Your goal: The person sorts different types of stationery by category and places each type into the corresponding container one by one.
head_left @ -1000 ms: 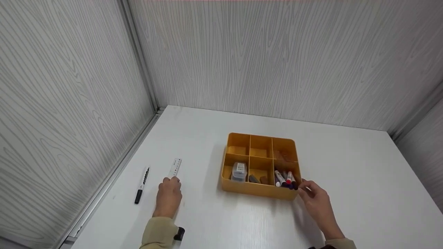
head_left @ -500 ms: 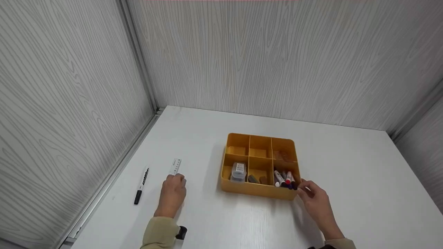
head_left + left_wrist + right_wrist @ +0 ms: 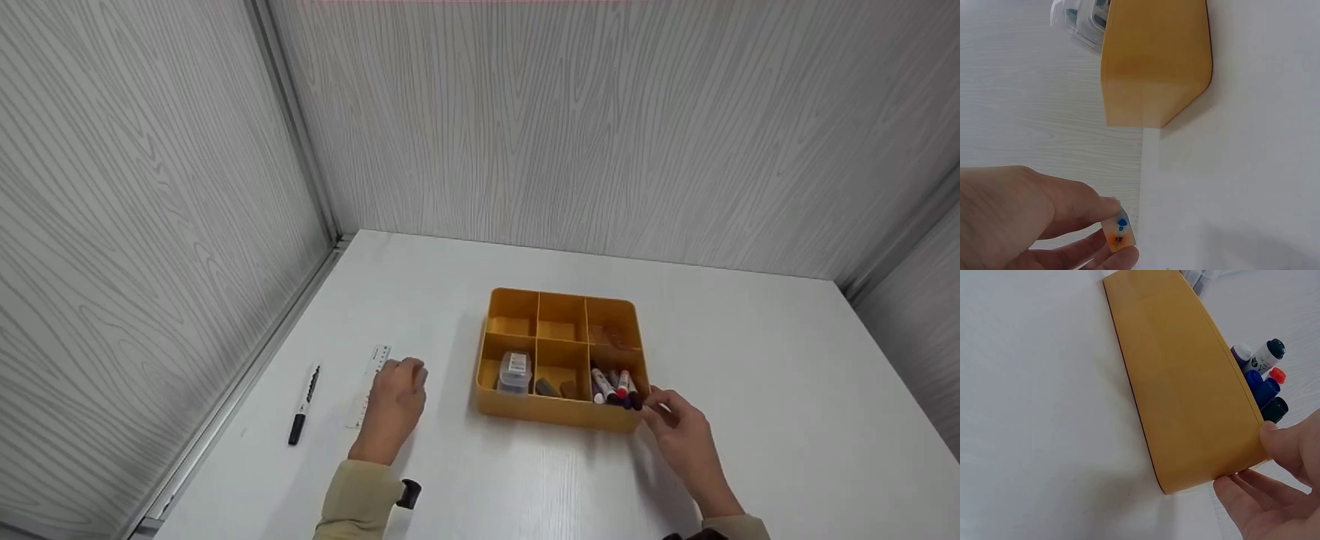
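In the head view my left hand (image 3: 394, 401) is above the table, just right of the white ruler (image 3: 379, 360), part of which it hides. Its thumb and fingers pinch a small, pale, eraser-like block (image 3: 1118, 232) with blue and orange print, clear only in the left wrist view. My right hand (image 3: 681, 435) grips the near right corner of the yellow divided organizer box (image 3: 555, 412), thumb at the rim and fingers against the side. Several markers (image 3: 1266, 385) lie in the box's near right compartment.
Left of the ruler lies a black-capped marker (image 3: 303, 405). A clear plastic case (image 3: 514, 373) sits in the near left compartment, with a grey piece (image 3: 547, 388) and a brown piece (image 3: 568, 390) in the near middle one. Panels (image 3: 150, 225) bound the table's left and back.
My left hand has moved right and slightly away from me, off the ruler, uncovering its near end. The ruler stays in place. My right hand keeps its grip on the box corner.
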`<state>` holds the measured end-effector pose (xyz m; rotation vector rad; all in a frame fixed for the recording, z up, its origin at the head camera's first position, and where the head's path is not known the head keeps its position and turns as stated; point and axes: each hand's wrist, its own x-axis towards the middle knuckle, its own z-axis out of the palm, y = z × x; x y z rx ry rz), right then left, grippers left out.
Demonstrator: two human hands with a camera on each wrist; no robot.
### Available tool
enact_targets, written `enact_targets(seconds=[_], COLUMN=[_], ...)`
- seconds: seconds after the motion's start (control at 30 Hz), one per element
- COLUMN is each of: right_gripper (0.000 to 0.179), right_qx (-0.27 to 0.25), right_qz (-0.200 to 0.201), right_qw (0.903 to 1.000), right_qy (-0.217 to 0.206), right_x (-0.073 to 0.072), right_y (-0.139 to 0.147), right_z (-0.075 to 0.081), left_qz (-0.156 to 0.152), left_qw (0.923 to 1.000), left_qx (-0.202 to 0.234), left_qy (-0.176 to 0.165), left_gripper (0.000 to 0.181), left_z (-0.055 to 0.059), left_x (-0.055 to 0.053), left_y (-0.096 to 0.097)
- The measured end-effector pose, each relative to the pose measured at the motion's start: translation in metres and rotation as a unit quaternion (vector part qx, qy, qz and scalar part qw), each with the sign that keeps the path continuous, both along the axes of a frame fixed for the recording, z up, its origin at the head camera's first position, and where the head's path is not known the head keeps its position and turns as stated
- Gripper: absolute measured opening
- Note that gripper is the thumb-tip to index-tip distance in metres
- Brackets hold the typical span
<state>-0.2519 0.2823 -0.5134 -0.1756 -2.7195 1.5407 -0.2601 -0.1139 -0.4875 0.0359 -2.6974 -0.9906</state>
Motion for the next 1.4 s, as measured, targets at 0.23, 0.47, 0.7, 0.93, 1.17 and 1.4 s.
enact_targets(seconds=[0.23, 0.47, 0.7, 0.93, 1.17, 1.4], right_gripper=[0.012, 0.010, 0.010, 0.012, 0.011, 0.010], right_qx=[-0.001, -0.008, -0.003, -0.015, -0.018, -0.006], right_qz=[0.003, -0.001, 0.002, 0.006, 0.008, 0.002], right_qw=[0.9999, 0.9991, 0.9997, 0.9998, 0.9997, 0.9998], right_qy=[0.015, 0.042, 0.024, 0.011, 0.013, 0.018], right_x=[0.001, 0.000, 0.000, 0.001, 0.000, 0.000], right_y=[0.000, -0.001, -0.001, -0.001, -0.001, 0.000], right_z=[0.000, -0.003, -0.002, -0.001, -0.001, -0.001], left_qz=[-0.025, -0.077, -0.118, -0.176, -0.212, -0.239], left_qw=[0.9992, 0.9946, 0.9896, 0.9746, 0.9673, 0.9604], left_qx=[0.022, -0.003, -0.022, -0.048, -0.086, -0.130], left_qy=[0.024, 0.069, 0.080, 0.131, 0.109, 0.060], left_gripper=[0.022, 0.021, 0.027, 0.018, 0.020, 0.022], left_z=[0.016, 0.031, 0.044, 0.050, 0.052, 0.051], left_x=[-0.002, -0.003, -0.004, -0.008, -0.012, -0.017], left_y=[0.023, 0.049, 0.071, 0.095, 0.119, 0.141])
